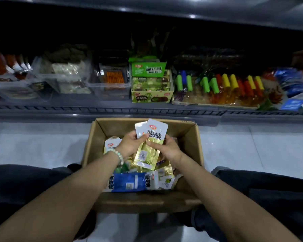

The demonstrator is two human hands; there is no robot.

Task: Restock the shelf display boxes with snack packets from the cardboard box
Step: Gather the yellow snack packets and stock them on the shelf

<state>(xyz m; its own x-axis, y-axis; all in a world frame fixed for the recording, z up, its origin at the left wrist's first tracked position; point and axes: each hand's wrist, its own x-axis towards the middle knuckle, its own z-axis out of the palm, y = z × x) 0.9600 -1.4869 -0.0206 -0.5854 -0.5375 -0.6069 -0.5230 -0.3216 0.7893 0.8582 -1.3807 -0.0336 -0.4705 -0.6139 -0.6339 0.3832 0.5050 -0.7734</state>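
With curled fingers, our left hand (129, 144) and right hand (169, 150) pinch snack packets (156, 130). They look light, bendy and slippery, so we should grip the edges.

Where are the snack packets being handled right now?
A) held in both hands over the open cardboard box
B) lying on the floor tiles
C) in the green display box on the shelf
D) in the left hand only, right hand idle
A: the left hand and the right hand each have a grip on the fanned snack packets, which are held above the open cardboard box.
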